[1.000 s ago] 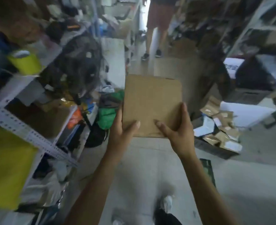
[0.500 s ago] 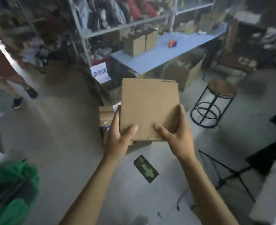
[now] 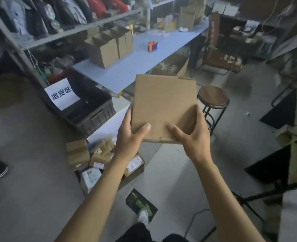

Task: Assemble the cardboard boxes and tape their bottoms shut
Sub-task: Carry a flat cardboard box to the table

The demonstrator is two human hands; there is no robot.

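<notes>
Currently a flat, unopened brown cardboard box blank is held in mid-air in front of the body, above the grey floor and short of the long pale-blue counter. It is grasped at its near lower corners by both hands: the left hand has its thumb laid on the top face with the fingers curled underneath, and the right hand mirrors this, thumb on top and fingers wrapped round the right edge. Both hands are therefore closed on the blank; neither is released. The blank appears still fully collapsed, so the step in hand is judged to be carrying it to the counter and squaring it open. Four already erected brown cardboard boxes stand in a row at the left part of the counter, and a small orange and purple tape dispenser sits just beyond them; free surface lies nearer. For a clean result, the blank should be opened by pressing opposite creased edges toward each other until the walls stand square, then inverted so that the bottom flaps face up. The short flaps should be folded first, the long flaps over them, edges met without overlap. A round wooden-topped black metal stool stands close by and should be avoided on approach.
</notes>
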